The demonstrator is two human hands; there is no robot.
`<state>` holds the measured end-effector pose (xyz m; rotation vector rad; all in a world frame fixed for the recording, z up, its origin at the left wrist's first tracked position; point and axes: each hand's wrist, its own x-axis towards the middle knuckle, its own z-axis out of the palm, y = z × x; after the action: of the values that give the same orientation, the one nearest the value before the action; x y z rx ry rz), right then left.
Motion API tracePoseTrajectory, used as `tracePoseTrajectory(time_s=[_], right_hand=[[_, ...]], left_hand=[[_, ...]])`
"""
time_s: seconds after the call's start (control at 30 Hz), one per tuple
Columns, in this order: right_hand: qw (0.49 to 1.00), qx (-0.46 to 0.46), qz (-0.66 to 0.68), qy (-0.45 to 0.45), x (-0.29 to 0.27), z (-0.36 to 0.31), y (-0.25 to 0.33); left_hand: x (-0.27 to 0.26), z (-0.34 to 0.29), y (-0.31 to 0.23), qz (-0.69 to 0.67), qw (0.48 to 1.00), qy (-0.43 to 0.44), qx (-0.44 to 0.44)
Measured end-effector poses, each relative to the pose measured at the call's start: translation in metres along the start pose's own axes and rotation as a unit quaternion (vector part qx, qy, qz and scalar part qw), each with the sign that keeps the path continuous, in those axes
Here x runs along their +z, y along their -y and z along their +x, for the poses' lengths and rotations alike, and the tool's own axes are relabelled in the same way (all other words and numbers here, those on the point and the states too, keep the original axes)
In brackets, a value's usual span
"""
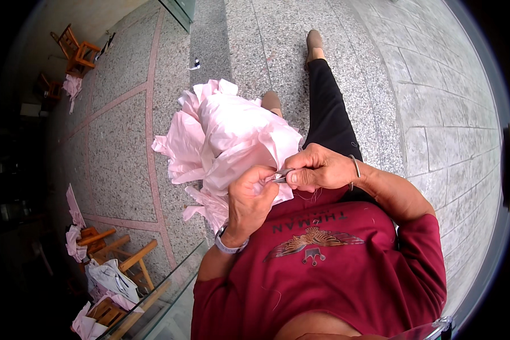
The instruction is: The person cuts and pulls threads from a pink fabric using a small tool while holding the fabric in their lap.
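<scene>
A large bundle of thin pale pink fabric lies bunched across my lap and hangs toward the floor. My left hand pinches an edge of it close to my body. In my right hand is a small pair of metal thread snips, gripped between thumb and fingers. Its pointed blades meet the fabric edge right at my left fingertips; whether they are apart is too small to tell. A few loose threads hang below my right hand.
Wooden stools with pink and white cloth pieces stand at the lower left, behind a glass panel. A wooden chair is at the far left. A small dark-and-white scrap lies on the speckled floor.
</scene>
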<state>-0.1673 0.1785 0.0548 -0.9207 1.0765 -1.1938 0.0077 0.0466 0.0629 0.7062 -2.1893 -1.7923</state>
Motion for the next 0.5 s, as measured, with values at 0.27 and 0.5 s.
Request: tracePoseTrajectory(time_s=[0.27, 0.5], right_hand=[[0.993, -0.058, 0.103, -0.03, -0.007, -0.009, 0.031], [0.978, -0.11, -0.051, -0.168, -0.006, -0.007, 0.026]], left_hand=[[0.002, 0.001, 0.008, -0.071, 0.992, 0.017, -0.107], [-0.003, 0.004, 0.005, -0.202, 0.974, -0.003, -0.107]])
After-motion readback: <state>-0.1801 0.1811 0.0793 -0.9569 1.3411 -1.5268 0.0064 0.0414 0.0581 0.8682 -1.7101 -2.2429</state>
